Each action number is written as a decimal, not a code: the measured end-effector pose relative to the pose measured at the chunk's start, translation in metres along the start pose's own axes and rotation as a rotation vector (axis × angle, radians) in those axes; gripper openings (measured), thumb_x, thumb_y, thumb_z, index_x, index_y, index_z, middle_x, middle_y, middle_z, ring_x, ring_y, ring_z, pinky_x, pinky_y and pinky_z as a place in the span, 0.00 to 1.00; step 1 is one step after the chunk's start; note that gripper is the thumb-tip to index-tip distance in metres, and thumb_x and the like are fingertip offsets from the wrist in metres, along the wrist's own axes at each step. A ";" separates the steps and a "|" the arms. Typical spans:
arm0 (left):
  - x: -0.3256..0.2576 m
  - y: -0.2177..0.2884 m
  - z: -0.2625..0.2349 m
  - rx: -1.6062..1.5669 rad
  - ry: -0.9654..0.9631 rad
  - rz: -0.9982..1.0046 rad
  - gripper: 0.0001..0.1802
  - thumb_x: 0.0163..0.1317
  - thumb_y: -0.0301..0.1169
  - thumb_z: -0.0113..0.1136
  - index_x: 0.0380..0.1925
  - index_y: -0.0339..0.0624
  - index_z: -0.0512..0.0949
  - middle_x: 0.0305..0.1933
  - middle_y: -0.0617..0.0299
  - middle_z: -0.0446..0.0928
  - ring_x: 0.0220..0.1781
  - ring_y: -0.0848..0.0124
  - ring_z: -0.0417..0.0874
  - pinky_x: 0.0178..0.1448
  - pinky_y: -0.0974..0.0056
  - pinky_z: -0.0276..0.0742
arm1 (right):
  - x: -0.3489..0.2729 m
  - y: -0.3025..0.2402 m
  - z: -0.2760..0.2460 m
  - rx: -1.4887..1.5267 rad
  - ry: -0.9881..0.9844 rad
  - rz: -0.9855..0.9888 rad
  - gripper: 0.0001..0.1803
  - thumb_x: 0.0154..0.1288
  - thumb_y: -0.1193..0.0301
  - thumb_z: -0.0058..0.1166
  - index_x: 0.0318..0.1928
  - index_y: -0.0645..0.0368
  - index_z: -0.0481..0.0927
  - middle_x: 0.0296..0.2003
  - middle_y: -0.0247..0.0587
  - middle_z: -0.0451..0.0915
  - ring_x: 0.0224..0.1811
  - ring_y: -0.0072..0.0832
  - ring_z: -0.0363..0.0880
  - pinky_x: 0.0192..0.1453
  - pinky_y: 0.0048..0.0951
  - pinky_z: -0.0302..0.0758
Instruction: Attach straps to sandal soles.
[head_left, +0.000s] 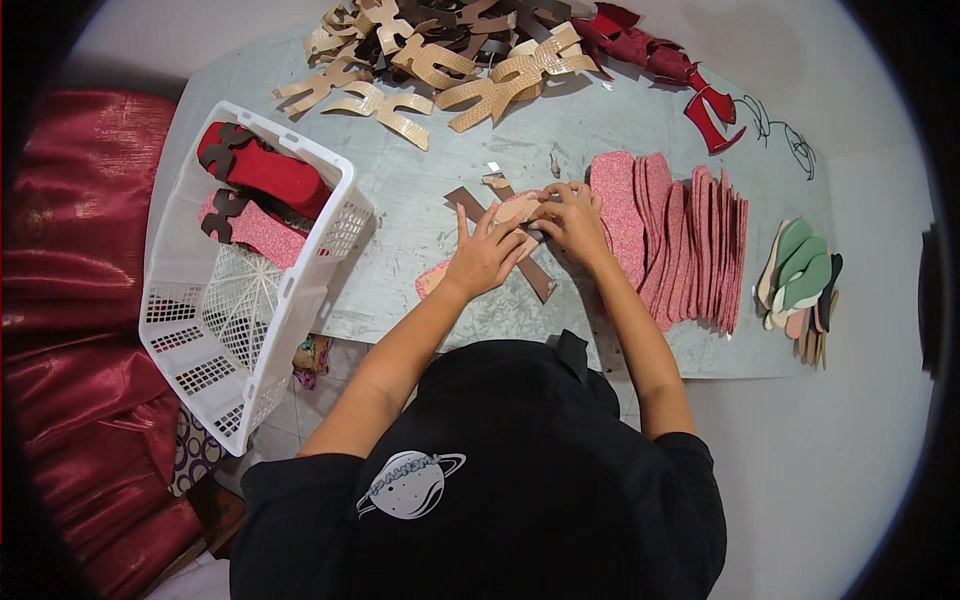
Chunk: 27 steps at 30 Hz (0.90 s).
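On the table in front of me lies a pink-edged, tan-faced shoe sole [432, 280], partly covered by my hands. A brown cross-shaped strap [538, 279] passes under it, with its ends sticking out on both sides. My left hand [485, 254] rests on the sole, fingers stretched out and spread. From the right, my right hand [573, 222] reaches the sole's front part with bent fingers pinched together at a dark strap end folded over the sole. The fingertips partly hide that strap end.
A row of pink soles [678, 230] stands just right of my hands. Tan straps [495, 85] and dark straps pile at the back, beside red straps [650, 50]. At left, a white basket [290, 255] holds sandals [265, 175]. Green soles [800, 260] lie far right.
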<state>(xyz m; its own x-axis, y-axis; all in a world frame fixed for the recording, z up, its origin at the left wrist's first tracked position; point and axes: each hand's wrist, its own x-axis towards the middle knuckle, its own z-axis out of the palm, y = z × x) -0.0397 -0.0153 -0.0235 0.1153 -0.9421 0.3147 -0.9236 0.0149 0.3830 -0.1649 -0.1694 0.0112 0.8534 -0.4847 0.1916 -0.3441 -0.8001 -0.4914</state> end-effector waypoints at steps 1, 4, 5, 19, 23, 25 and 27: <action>0.000 -0.001 0.001 -0.003 -0.004 -0.010 0.12 0.58 0.38 0.54 0.43 0.56 0.75 0.56 0.68 0.69 0.66 0.55 0.59 0.63 0.27 0.32 | 0.001 -0.001 -0.001 0.001 -0.001 0.006 0.07 0.46 0.64 0.63 0.29 0.47 0.83 0.45 0.25 0.73 0.54 0.38 0.63 0.54 0.43 0.54; 0.000 -0.001 0.001 0.000 -0.007 -0.017 0.14 0.58 0.38 0.54 0.45 0.55 0.73 0.56 0.68 0.69 0.66 0.55 0.59 0.64 0.28 0.32 | 0.001 -0.002 -0.003 0.002 -0.045 0.030 0.09 0.45 0.64 0.64 0.31 0.46 0.82 0.47 0.27 0.72 0.54 0.38 0.62 0.55 0.45 0.54; 0.001 0.000 0.000 0.005 -0.004 -0.015 0.15 0.58 0.38 0.53 0.46 0.55 0.73 0.57 0.68 0.68 0.67 0.55 0.59 0.64 0.28 0.32 | 0.002 -0.002 -0.003 0.003 -0.044 0.030 0.09 0.45 0.64 0.64 0.31 0.46 0.82 0.47 0.27 0.72 0.54 0.38 0.62 0.55 0.45 0.54; 0.002 0.005 -0.006 -0.087 0.064 -0.179 0.31 0.53 0.43 0.57 0.58 0.52 0.63 0.65 0.51 0.54 0.67 0.47 0.55 0.65 0.30 0.36 | 0.032 0.031 0.010 0.246 -0.348 0.056 0.33 0.38 0.69 0.71 0.48 0.55 0.70 0.46 0.46 0.67 0.51 0.44 0.69 0.54 0.35 0.68; 0.002 -0.001 -0.006 -0.136 0.014 -0.144 0.32 0.54 0.44 0.57 0.60 0.51 0.62 0.67 0.49 0.52 0.68 0.44 0.52 0.65 0.32 0.38 | 0.035 0.029 0.007 0.213 -0.364 0.043 0.32 0.38 0.69 0.71 0.47 0.56 0.70 0.46 0.47 0.67 0.51 0.44 0.70 0.53 0.35 0.69; 0.003 -0.001 -0.006 -0.123 -0.006 -0.121 0.32 0.54 0.43 0.57 0.59 0.49 0.62 0.66 0.49 0.52 0.67 0.44 0.54 0.65 0.31 0.39 | 0.035 0.031 0.007 0.199 -0.396 0.075 0.33 0.38 0.68 0.71 0.47 0.57 0.68 0.46 0.48 0.67 0.50 0.45 0.70 0.52 0.36 0.70; 0.006 -0.002 -0.007 -0.110 -0.027 -0.095 0.31 0.54 0.43 0.57 0.57 0.48 0.63 0.65 0.49 0.52 0.66 0.45 0.55 0.64 0.31 0.41 | 0.034 0.035 0.006 0.196 -0.408 0.092 0.33 0.38 0.66 0.71 0.47 0.57 0.69 0.46 0.48 0.68 0.51 0.46 0.70 0.52 0.37 0.70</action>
<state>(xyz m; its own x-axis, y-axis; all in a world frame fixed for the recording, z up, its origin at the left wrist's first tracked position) -0.0347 -0.0186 -0.0168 0.1893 -0.9498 0.2491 -0.8631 -0.0400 0.5034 -0.1458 -0.2113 -0.0044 0.9205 -0.3406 -0.1914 -0.3789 -0.6593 -0.6494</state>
